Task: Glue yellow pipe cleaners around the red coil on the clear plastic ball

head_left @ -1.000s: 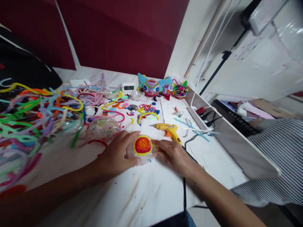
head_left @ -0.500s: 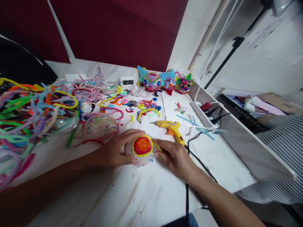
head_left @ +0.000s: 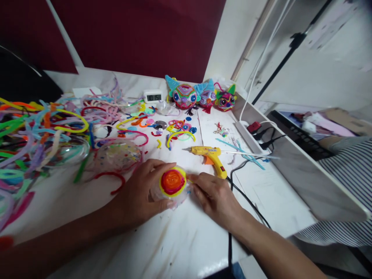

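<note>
My left hand (head_left: 142, 192) curls round a clear plastic dome (head_left: 171, 186) covered with a red, orange and yellow pipe-cleaner spiral, gripping its left side. My right hand (head_left: 213, 193) pinches the dome's right edge with closed fingers. The dome is tilted a little toward me on the white table (head_left: 162, 240). A yellow glue gun (head_left: 210, 155) lies just beyond my right hand, its black cord (head_left: 247, 201) running past my wrist.
A big heap of coloured pipe cleaners (head_left: 37, 131) fills the left. Another clear dome (head_left: 117, 155) lies near it. Three finished pipe-cleaner faces (head_left: 200, 96) and a small digital clock (head_left: 152, 96) stand at the back. A striped sleeve of another person (head_left: 348, 186) is at right.
The dome has tipped slightly toward me between both hands, and my left fingers have wrapped further round it. The view has shifted a little; the glue gun stays put.
</note>
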